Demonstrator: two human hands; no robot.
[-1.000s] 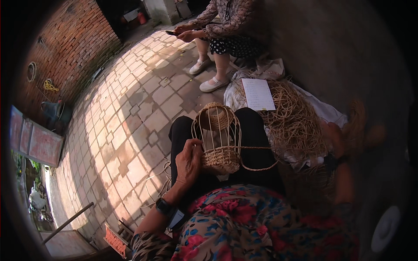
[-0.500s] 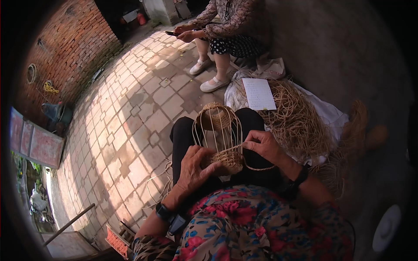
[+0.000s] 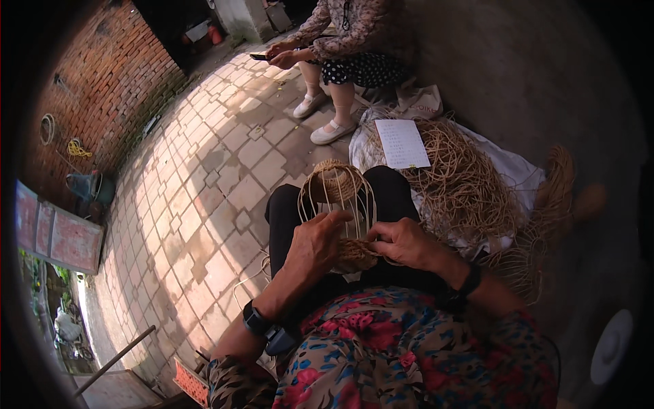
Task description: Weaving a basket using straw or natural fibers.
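Note:
A partly woven straw piece rests between my knees. Its far end is a tight rounded weave, and long pale ribs run bare from there to a woven band near me. My left hand is wrapped round the left side of the ribs and band, its fingertips partly hidden behind them. On the right edge of the band, my right hand is closed in a pinch on a straw strand, most of which its fingers cover.
A heap of loose straw cord lies on white cloth to my right, with a written sheet of paper on top. Ahead sits a person holding a phone. Loose strands trail on the paving by my left leg. A brick wall stands far left.
My left hand has moved up and forward along the ribs. My right hand has come down and in to the band's edge, and the strand it held out is now drawn close.

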